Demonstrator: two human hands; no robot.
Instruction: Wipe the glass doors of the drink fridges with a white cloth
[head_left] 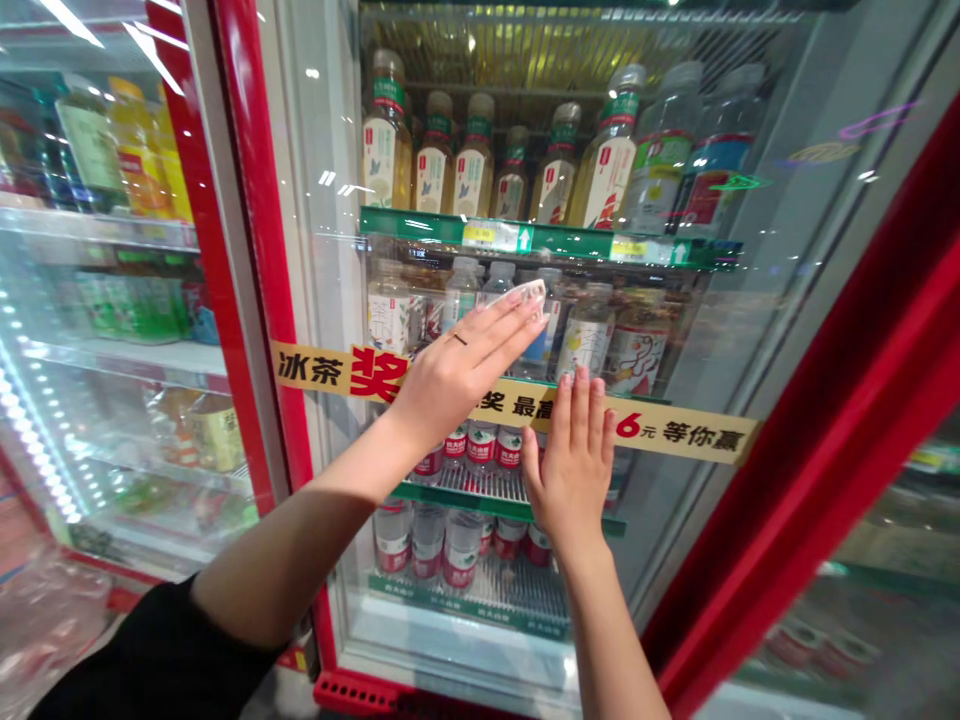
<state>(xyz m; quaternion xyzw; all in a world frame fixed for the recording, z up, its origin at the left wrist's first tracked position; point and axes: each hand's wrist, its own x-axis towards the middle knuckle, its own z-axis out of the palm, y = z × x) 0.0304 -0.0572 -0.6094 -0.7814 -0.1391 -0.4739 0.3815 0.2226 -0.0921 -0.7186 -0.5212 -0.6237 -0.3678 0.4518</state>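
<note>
- A red-framed cooler [247, 250] is seen, fronted by a smooth, reflective glass door [675, 330].
- A yellow paper strip [675, 430] with red and black print is stuck across the door's middle, from its left edge toward its right edge.
- The left hand [465, 365] is laid flat on the glass over the strip's left part, fingers stretched out and gripping nothing; a thin, pale, translucent scrap [525, 293] is seen at its fingertips, though whether it is pinched cannot be told.
- The right hand [574, 460] is pressed open-palmed against the glass on the strip's middle, fingers straight and upward, holding nothing.
- Tall plastic bottles of pale yellow tea [386, 140], green-capped and white-labelled, are stood along the front edge of the top shelf [555, 240].
- Clear bottles with pale labels are held on the shelf behind the hands.
- Small clear water bottles [427, 540] with red labels are ranked on the wire racks below.
</note>
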